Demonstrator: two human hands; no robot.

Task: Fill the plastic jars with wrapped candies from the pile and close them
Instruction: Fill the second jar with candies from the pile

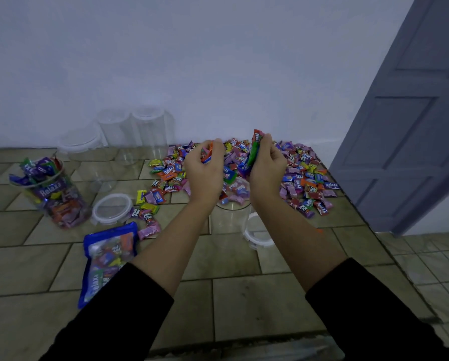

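Both hands are hovering over the pile of wrapped candies [304,178] at the back of the tiled surface [244,303], right by the wall. The left hand [205,170] is curling its grip round a small clutch of sweets, an orange wrapper [207,154] poking out between the fingers. The right hand [266,168] is pinching a bunch too, with a red and green wrapper [254,149] sticking up above the thumb. Beneath and between the wrists a clear open jar [230,217] is standing, a few pink candies showing at its mouth, and its white-rimmed lid [257,237] is lying just beside it on the right. Over on the left a heaped full jar [56,199] is sitting uncapped, tilting in this wide view, with another lid [111,208] lying next to it. A blue candy bag [109,256] is lying flat near the left forearm. Empty lidded jars [129,136] are waiting against the wall.
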